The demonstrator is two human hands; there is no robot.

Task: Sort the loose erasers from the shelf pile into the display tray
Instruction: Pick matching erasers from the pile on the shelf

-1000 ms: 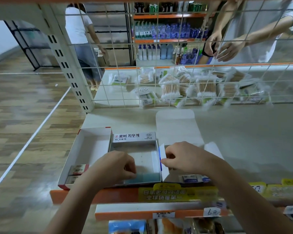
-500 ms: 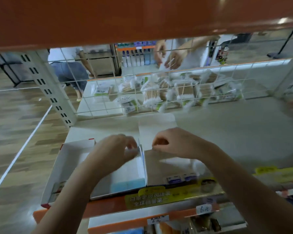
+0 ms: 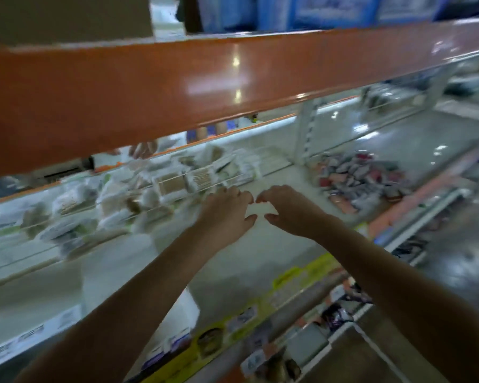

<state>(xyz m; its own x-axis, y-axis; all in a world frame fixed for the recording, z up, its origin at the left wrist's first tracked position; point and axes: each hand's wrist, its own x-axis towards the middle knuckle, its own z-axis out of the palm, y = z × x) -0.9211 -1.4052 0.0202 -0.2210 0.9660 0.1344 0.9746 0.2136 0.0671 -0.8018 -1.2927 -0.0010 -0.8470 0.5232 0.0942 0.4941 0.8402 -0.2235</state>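
A pile of loose erasers [image 3: 362,179] in red, pink and grey wrappers lies on the white shelf [image 3: 260,261] at the right, blurred by motion. My left hand [image 3: 227,214] and my right hand [image 3: 285,210] reach forward side by side over the shelf, left of the pile, fingers loosely spread and holding nothing. Their fingertips nearly meet. The white display tray [image 3: 31,335] shows only as a printed edge at the lower left, partly hidden by my left arm.
An orange shelf beam [image 3: 177,87] crosses the upper view just above my hands. Behind a wire divider lie bags of cotton swabs [image 3: 174,183]. A white upright post [image 3: 302,139] stands at the back. Yellow price labels [image 3: 302,277] line the shelf's front edge.
The view has swung right and up, so the tray slid to the lower left and the eraser pile came into sight. Both hands left the tray and stretched forward toward the pile.
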